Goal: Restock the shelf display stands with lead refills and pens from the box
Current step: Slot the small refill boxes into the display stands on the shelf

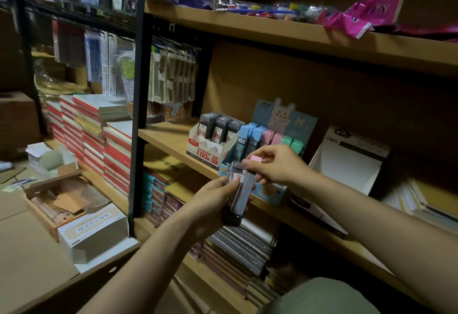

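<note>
My left hand [215,198] grips a small stack of clear lead refill cases [240,189] in front of the middle shelf. My right hand [275,163] pinches the pink cap [255,159] of the top case. Just behind them on the shelf stands a blue rabbit display stand [285,120] with blue, pink and green refill cases [269,136]. To its left is a white and red stand [209,144] with dark lead refill cases [220,127]. An open cardboard box [67,198] lies on the floor at the left.
An empty white display stand [347,162] sits on the same wooden shelf [168,137] to the right. Stacked notebooks [94,135] fill the left rack, and spiral notebooks [243,244] lie on the shelf below. A white carton [94,232] rests beside the box.
</note>
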Tool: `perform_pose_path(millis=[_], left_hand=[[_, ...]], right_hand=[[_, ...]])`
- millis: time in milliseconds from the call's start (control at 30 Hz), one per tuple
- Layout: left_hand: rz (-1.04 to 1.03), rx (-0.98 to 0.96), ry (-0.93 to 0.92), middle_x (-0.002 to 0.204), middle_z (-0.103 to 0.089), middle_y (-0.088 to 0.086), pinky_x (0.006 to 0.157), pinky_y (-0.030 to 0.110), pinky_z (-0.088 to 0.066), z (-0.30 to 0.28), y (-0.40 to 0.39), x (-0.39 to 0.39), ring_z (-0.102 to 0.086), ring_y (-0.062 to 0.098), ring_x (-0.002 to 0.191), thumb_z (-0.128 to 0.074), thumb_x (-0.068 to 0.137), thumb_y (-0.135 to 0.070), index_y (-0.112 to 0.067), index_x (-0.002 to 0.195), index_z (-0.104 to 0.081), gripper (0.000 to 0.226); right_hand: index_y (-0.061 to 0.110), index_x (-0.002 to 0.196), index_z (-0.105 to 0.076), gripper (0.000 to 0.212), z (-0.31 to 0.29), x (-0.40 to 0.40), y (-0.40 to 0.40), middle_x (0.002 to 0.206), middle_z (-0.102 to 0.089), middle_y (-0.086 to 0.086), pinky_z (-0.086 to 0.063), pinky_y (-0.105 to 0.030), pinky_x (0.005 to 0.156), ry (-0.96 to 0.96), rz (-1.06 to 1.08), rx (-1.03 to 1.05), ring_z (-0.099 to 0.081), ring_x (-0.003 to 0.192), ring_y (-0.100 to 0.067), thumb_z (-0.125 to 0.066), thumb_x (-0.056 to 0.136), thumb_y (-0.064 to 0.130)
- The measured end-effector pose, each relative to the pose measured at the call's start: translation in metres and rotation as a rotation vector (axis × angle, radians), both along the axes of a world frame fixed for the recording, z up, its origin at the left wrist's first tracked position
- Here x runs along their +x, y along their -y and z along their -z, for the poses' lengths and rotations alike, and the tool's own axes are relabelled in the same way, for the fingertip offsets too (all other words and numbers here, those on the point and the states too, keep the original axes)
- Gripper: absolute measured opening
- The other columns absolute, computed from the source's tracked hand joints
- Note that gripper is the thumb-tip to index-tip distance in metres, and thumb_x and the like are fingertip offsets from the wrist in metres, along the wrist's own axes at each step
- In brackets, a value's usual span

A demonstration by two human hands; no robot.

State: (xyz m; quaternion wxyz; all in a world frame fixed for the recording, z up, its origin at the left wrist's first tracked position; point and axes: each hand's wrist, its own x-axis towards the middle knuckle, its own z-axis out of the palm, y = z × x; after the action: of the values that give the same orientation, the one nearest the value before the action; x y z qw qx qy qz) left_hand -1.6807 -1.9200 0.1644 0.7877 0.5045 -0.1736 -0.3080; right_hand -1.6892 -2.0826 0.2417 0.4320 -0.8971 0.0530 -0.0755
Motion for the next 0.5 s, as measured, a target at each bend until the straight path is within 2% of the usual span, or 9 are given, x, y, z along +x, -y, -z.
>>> perform_pose_path(millis=[100, 200, 267, 400, 500], left_hand=[[0.051, -0.004, -0.012, 0.095, -0.073, 0.009, 0.066, 0.028, -0.054, 0.000, -0.005, 0.003, -0.068, 0.017, 0.077, -0.050, 0.098, -0.023, -0.014, 0.124, -0.057, 0.028], [0.064, 0.027, 0.034, 0.110, -0.072, 0.008, 0.069, 0.028, -0.053, 0.001, -0.005, 0.003, -0.070, 0.017, 0.090, -0.049, 0.098, -0.019, -0.012, 0.125, -0.055, 0.028], [0.054, 0.033, 0.037, 0.113, -0.071, 0.009, 0.068, 0.027, -0.053, 0.002, -0.004, 0.002, -0.069, 0.016, 0.089, -0.048, 0.099, -0.018, -0.014, 0.125, -0.054, 0.027], [-0.004, 0.062, 0.053, 0.104, -0.069, 0.010, 0.058, 0.024, -0.053, 0.004, -0.004, 0.001, -0.067, 0.014, 0.076, -0.049, 0.100, -0.020, -0.016, 0.122, -0.057, 0.024], [-0.075, 0.047, 0.022, 0.106, -0.068, 0.012, 0.055, 0.025, -0.053, 0.007, -0.005, 0.005, -0.069, 0.016, 0.071, -0.048, 0.100, -0.023, -0.016, 0.120, -0.057, 0.023]], right_hand=[[0.011, 0.094, -0.071, 0.021, -0.005, -0.006, 0.011, 0.071, -0.070, -0.005, -0.050, -0.018, 0.050, 0.027, 0.010, 0.147, -0.061, 0.052, -0.007, -0.079, 0.077, 0.019], [0.011, 0.091, -0.073, 0.023, -0.009, -0.013, 0.017, 0.078, -0.073, -0.007, -0.056, -0.022, 0.059, -0.005, -0.083, 0.275, -0.068, 0.064, -0.015, -0.080, 0.071, 0.016], [0.009, 0.093, -0.072, 0.027, -0.012, -0.016, 0.021, 0.084, -0.075, -0.009, -0.058, -0.024, 0.065, -0.058, -0.118, 0.334, -0.072, 0.073, -0.021, -0.079, 0.067, 0.013], [0.006, 0.102, -0.070, 0.026, -0.018, -0.019, 0.025, 0.098, -0.072, -0.011, -0.059, -0.027, 0.074, -0.117, -0.144, 0.162, -0.073, 0.087, -0.020, -0.077, 0.077, 0.003], [0.008, 0.108, -0.068, 0.036, -0.027, -0.021, 0.024, 0.103, -0.069, -0.007, -0.058, -0.022, 0.070, -0.091, -0.162, 0.106, -0.073, 0.084, -0.013, -0.074, 0.076, -0.009]])
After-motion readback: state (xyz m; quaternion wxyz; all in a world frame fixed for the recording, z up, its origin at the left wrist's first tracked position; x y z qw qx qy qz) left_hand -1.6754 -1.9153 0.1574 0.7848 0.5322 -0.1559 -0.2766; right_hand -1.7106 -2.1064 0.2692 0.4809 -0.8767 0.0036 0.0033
